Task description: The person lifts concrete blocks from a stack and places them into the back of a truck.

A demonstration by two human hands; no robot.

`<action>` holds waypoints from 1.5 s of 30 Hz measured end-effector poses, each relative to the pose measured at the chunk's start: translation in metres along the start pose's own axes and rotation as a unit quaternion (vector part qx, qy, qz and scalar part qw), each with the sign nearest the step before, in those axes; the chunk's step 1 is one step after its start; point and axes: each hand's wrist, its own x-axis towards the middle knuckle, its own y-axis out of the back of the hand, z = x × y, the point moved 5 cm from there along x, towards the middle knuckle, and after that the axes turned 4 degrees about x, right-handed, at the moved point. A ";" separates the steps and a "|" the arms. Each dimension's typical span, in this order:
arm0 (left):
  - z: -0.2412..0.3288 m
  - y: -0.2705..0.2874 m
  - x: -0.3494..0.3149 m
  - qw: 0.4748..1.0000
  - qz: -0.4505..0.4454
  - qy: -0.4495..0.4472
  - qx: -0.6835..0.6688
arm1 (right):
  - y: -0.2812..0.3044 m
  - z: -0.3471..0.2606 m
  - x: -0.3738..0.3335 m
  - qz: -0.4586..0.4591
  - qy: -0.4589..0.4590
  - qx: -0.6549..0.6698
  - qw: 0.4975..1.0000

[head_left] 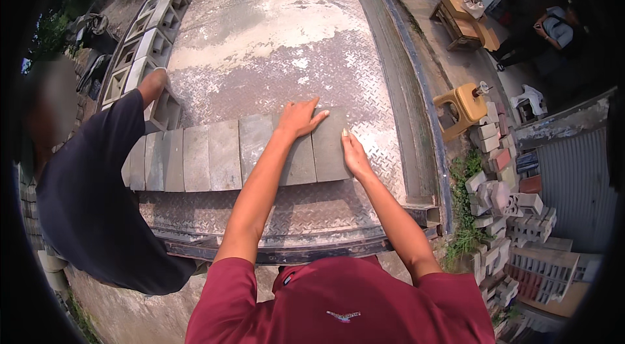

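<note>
A row of grey concrete blocks [224, 155] lies side by side on the metal truck bed [338, 77]. My left hand [301, 118] rests over the far edge of the blocks near the right end of the row, index finger and thumb stretched apart. Against the right side of the end block [331, 155] lies my right hand [355, 154], its thumb up by the block's top edge and the visible fingers extended. Part of the right hand's fingers is hidden.
A co-worker in a dark shirt [97, 181] stands at the left, one arm over hollow blocks [153, 48] lining the bed's left side. A raised side wall [403, 96] bounds the right. Beyond it are a yellow stool [465, 110], stacked blocks [530, 223] and other people.
</note>
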 end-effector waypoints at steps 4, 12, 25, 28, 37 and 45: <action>0.001 0.004 -0.003 0.999 0.037 -0.006 -0.033 | 0.007 0.016 -0.038 0.057 0.002 -0.004 0.998; 0.004 0.008 -0.008 0.999 0.024 -0.009 -0.023 | 0.004 0.021 -0.055 0.093 -0.007 -0.023 0.995; 0.004 0.008 -0.018 0.996 0.064 -0.051 -0.023 | 0.007 0.031 -0.035 0.043 -0.005 0.071 0.997; 0.004 0.003 -0.037 0.994 0.084 -0.051 -0.039 | 0.009 0.025 -0.045 0.062 -0.009 0.017 0.998; 0.006 -0.008 -0.127 0.992 0.112 -0.059 0.025 | 0.013 -0.006 -0.069 0.081 0.081 -0.221 0.969; 0.020 0.001 -0.264 0.986 0.141 0.084 -0.033 | -0.003 -0.053 -0.133 0.109 0.259 -0.435 0.855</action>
